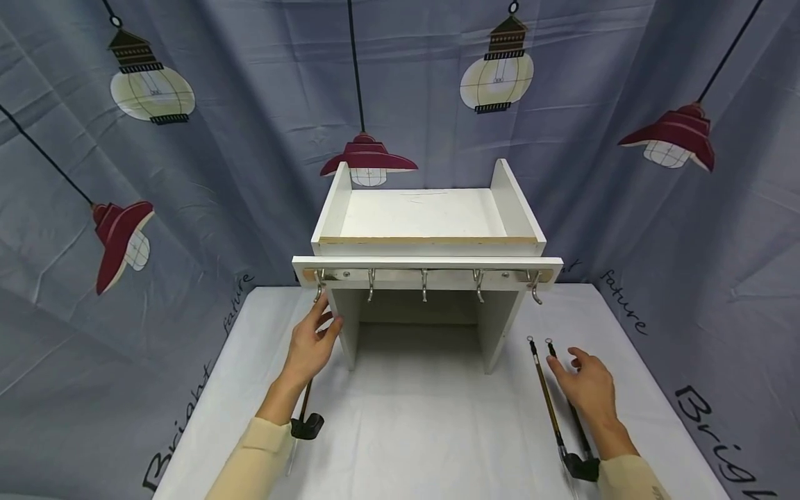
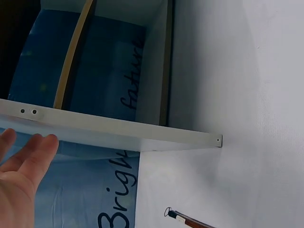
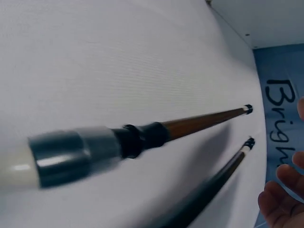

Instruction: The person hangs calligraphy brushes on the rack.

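Note:
A white wooden shelf unit (image 1: 431, 248) bears a rail with several silver hooks (image 1: 424, 285). My left hand (image 1: 310, 342) is raised at its left side, fingertips right by the leftmost hook (image 1: 319, 286). In the left wrist view those fingers (image 2: 40, 159) are extended beside the white panel and hold nothing. A brown-handled brush (image 2: 194, 222) with a loop at its end lies below. My right hand (image 1: 587, 385), loosely bent, hovers beside two long brushes with end loops, a brown one (image 1: 545, 389) and a dark one (image 1: 578, 423). Thick black ferrules (image 3: 59, 156) show up close.
The unit stands on a white-covered table (image 1: 425, 430), its lower part open at the front. An open-topped compartment (image 1: 428, 212) forms its upper part. A grey-blue curtain (image 1: 250, 173) printed with lamps and lettering hangs behind and at both sides.

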`<state>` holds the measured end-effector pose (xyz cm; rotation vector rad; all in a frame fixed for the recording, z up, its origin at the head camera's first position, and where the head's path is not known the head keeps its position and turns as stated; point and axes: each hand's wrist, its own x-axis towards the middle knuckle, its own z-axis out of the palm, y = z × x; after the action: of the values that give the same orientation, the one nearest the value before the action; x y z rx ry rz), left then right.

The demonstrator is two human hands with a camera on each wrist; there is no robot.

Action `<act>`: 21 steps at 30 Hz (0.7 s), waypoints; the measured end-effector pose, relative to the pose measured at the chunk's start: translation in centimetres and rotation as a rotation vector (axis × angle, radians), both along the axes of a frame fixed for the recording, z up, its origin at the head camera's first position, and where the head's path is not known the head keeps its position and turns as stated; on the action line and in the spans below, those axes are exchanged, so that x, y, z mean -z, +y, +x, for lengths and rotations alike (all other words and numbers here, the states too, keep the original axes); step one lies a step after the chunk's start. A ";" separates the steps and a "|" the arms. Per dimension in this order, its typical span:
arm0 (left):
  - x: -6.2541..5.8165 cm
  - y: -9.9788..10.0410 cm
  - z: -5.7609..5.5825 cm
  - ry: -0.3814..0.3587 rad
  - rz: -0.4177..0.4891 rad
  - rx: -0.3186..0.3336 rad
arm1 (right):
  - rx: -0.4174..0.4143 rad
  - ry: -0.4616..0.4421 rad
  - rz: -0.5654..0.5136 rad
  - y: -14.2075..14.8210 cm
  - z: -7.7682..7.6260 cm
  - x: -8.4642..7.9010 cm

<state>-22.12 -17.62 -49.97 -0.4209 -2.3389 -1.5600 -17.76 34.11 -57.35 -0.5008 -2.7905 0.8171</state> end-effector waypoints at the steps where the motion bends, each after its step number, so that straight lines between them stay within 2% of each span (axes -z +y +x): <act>1: 0.0 0.0 0.0 0.005 0.000 -0.002 | 0.007 0.000 0.003 0.0 -0.1 0.3; 11: 0.3 0.4 -0.1 0.010 -0.028 0.004 | 0.061 0.039 0.011 -0.4 -0.4 2.7; 21: 0.4 0.6 -0.3 -0.001 -0.038 -0.033 | 0.019 0.075 0.043 -0.3 -0.5 4.4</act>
<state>-22.39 -17.06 -50.37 -0.3886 -2.3674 -1.5033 -18.24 33.85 -61.76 -0.4785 -2.7239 0.7548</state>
